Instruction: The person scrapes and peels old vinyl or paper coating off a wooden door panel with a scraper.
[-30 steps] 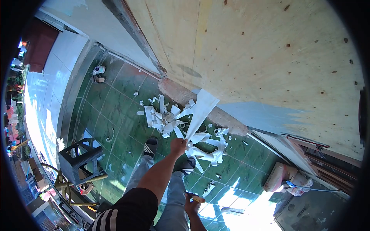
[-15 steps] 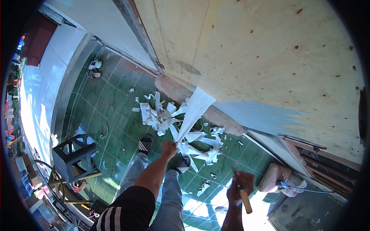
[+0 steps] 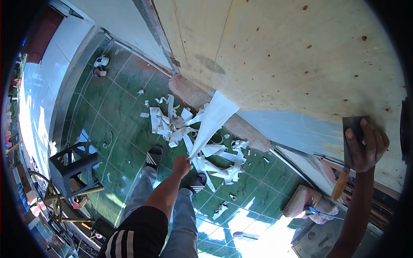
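- At the foot of the wood-faced panel [image 3: 275,56]: one white strip [image 3: 215,118], broad at the top where it meets the panel's lower edge, narrowing to a twisted end in my fist.
- Left hand [image 3: 182,166]: one, fingers clenched on that narrow end, the strip drawn taut and slanting down toward me.
- Right hand [image 3: 369,146]: one, raised at the panel's lower right, fingers closed around a scraper [image 3: 349,124] with fingertips over its dark blade; the wooden handle juts below my palm. Whether blade and panel touch, I cannot tell.
- Pale blue patch [image 3: 286,124]: one, along the panel's bottom edge between strip and scraper, ragged at its right end.
- Loose white scraps [image 3: 234,172]: a heap, on the green tiles by my sandals [image 3: 198,182].
- Handling note, strip: best pulled slowly and evenly, low along the surface, since a jerk could tear it short.
- Handling note, scraper: blade best laid nearly flat, corners eased off the wood to spare it gouges; fingertips better behind the edge, and a grip farther down the handle would likely steer more surely.
- Footing: scraps near my toes could slip underfoot; weight best kept even.
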`<state>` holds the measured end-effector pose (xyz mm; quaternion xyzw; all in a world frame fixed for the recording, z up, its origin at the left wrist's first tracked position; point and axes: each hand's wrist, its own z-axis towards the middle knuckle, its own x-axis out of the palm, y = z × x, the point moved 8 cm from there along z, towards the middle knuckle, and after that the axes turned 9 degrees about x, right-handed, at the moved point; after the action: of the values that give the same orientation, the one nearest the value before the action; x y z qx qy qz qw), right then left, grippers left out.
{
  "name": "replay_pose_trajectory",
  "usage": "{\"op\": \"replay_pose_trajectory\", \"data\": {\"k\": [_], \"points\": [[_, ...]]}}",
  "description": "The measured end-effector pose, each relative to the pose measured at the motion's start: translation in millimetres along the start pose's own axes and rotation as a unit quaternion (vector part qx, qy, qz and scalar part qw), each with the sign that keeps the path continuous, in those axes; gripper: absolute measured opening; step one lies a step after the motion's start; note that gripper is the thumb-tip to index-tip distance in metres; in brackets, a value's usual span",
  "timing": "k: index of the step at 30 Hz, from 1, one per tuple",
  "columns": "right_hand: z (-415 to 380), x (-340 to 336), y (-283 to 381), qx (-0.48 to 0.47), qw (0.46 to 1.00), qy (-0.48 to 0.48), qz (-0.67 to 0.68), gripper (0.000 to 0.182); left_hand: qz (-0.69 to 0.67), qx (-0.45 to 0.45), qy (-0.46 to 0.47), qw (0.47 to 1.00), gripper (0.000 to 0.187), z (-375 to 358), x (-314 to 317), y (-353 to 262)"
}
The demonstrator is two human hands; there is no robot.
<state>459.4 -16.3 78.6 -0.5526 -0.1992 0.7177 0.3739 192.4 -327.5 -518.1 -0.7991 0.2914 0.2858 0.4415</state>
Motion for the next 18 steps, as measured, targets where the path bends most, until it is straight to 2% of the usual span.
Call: {"op": "replay_pose_trajectory", "data": {"k": [3, 6, 9, 12, 13, 16, 17, 18], "points": [[-3.0, 4.0, 5.6, -0.004, 1.0, 0.001, -0.004, 0.047, 0.044, -0.018, 0.081, 0.996, 0.02, -16.2, -0.4, 11.5], [-5.8, 5.9, 8.2, -0.002, 1.0, 0.009, -0.007, 0.046, 0.094, -0.062, 0.128, 0.985, 0.023, -42.8, 30.3, 56.4], [-3.4, 6.9, 4.6, -0.011, 1.0, 0.02, -0.013, 0.046, 0.137, -0.008, 0.143, 0.98, 0.027, -83.3, 41.8, 75.8], [-6.4, 6.9, 8.3, -0.002, 1.0, 0.029, -0.005, 0.048, 0.117, -0.077, 0.115, 0.983, 0.028, -95.9, 53.9, 96.3], [-5.6, 7.0, 7.1, -0.001, 1.0, 0.026, -0.006, 0.048, 0.133, -0.076, 0.109, 0.982, 0.023, -97.6, 58.5, 99.5], [-5.8, 6.7, 7.3, -0.002, 1.0, 0.019, -0.005, 0.05, 0.2, -0.133, 0.274, 0.931, 0.019, -142.4, 78.6, 124.5], [-5.8, 6.3, 7.6, -0.003, 1.0, 0.016, -0.005, 0.05, 0.192, -0.156, 0.329, 0.912, 0.02, -183.8, 69.3, 129.6], [-3.4, 6.3, 9.0, -0.007, 1.0, 0.013, -0.004, 0.05, 0.199, -0.163, 0.333, 0.907, 0.024, -224.7, 59.5, 143.2]]}}
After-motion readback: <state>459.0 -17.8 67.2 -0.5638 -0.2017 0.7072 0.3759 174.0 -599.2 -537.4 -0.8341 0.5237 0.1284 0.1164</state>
